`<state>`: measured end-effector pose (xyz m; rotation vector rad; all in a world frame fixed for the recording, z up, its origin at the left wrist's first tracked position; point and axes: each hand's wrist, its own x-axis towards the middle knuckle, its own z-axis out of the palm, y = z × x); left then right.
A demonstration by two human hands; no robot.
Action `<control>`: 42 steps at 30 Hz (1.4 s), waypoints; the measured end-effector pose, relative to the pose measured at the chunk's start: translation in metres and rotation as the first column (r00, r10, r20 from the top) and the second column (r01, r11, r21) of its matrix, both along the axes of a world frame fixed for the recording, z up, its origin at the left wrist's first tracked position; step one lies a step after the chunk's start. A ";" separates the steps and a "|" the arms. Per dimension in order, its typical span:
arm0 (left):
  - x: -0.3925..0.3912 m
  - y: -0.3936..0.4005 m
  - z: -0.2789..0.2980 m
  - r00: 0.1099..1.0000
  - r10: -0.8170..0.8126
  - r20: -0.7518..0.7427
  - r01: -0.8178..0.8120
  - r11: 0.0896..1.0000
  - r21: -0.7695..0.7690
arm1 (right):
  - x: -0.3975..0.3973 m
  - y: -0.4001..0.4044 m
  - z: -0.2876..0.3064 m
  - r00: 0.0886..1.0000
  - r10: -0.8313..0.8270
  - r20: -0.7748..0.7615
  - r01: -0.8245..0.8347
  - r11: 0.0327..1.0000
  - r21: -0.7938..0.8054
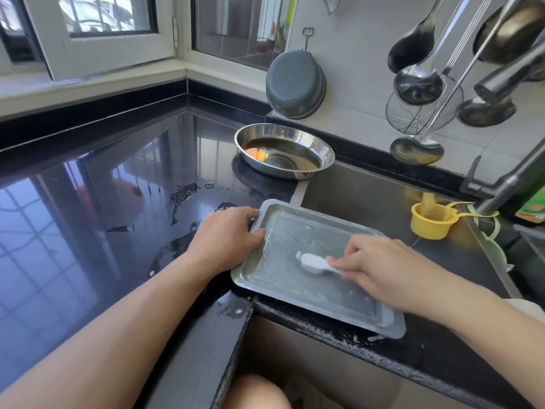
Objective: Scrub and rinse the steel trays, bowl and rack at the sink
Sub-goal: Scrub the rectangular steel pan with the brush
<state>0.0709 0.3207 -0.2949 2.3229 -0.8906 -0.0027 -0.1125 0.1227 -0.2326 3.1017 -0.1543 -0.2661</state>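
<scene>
Scrubbing away on a rectangular steel tray [312, 276] parked at about 5 o'clock in the shot, half on the front lip of the sink [368, 199] and half on the black counter [103, 187]. Left hand [227, 234] clamped on the tray's 9 o'clock edge, thumb hooked over the rim and fingers wrapped round the far corner. Right hand [383, 270] pinching the handle of a small white brush [314, 262], bristle head down on the sudsy tray floor, a bit blurry. Up at 12 o'clock from the tray, a shallow steel bowl [284, 154] sitting on the counter at the sink's corner, brownish liquid and an orange bit inside. Out at 3 o'clock, a yellow cup-shaped holder [432, 221] hanging at the sink's far side. Ladles and a wire skimmer [418, 113] dangling on the wall at 1 o'clock. Wet splashes on the counter at 10 o'clock.
</scene>
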 end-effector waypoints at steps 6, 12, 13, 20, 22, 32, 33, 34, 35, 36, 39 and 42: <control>0.001 -0.001 -0.003 1.000 -0.012 0.000 0.012 1.000 -0.005 | -0.016 -0.008 0.010 0.982 0.032 -0.189 -0.003 0.988 0.154; 0.001 -0.001 -0.005 1.000 -0.025 0.016 0.025 1.000 -0.007 | -0.019 0.002 0.008 0.982 -0.017 -0.186 0.013 1.000 -0.021; 0.002 -0.001 -0.006 1.000 -0.020 0.021 0.020 1.000 0.001 | -0.014 0.010 0.004 0.987 0.012 -0.162 -0.018 0.999 -0.035; 0.001 -0.001 -0.003 0.999 -0.034 -0.007 0.034 0.999 -0.011 | -0.018 0.016 0.001 0.991 0.067 -0.119 -0.066 0.998 0.010; 0.002 -0.001 -0.004 1.000 -0.025 -0.003 0.025 1.000 -0.013 | -0.037 0.004 0.007 0.985 0.027 -0.168 -0.019 0.999 0.049; 0.003 -0.003 -0.006 0.999 -0.047 0.023 0.046 0.999 0.005 | 0.013 0.024 -0.007 0.992 -0.099 -0.085 0.106 0.991 0.086; 0.003 -0.003 -0.007 0.998 -0.048 0.027 0.048 0.999 0.003 | 0.026 0.025 -0.008 0.989 -0.132 -0.065 0.137 0.987 0.079; 0.003 -0.003 -0.007 0.998 -0.049 0.030 0.049 0.999 0.002 | 0.038 0.025 -0.008 0.985 -0.168 -0.046 0.171 0.983 0.066; 0.003 -0.003 -0.007 0.998 -0.049 0.030 0.049 0.999 0.003 | 0.050 0.024 -0.008 0.979 -0.203 -0.026 0.204 0.978 0.053; 0.003 -0.003 -0.007 0.998 -0.048 0.027 0.048 0.999 0.003 | 0.060 0.023 -0.006 0.972 -0.236 -0.007 0.236 0.971 0.044; 0.003 -0.003 -0.006 0.998 -0.052 0.023 0.052 0.999 0.000 | 0.086 0.021 -0.004 0.962 -0.269 0.053 0.267 0.963 0.042; 0.003 -0.003 -0.007 0.998 -0.052 0.032 0.052 0.999 0.005 | 0.096 0.017 0.000 0.967 -0.249 0.055 0.249 0.968 0.013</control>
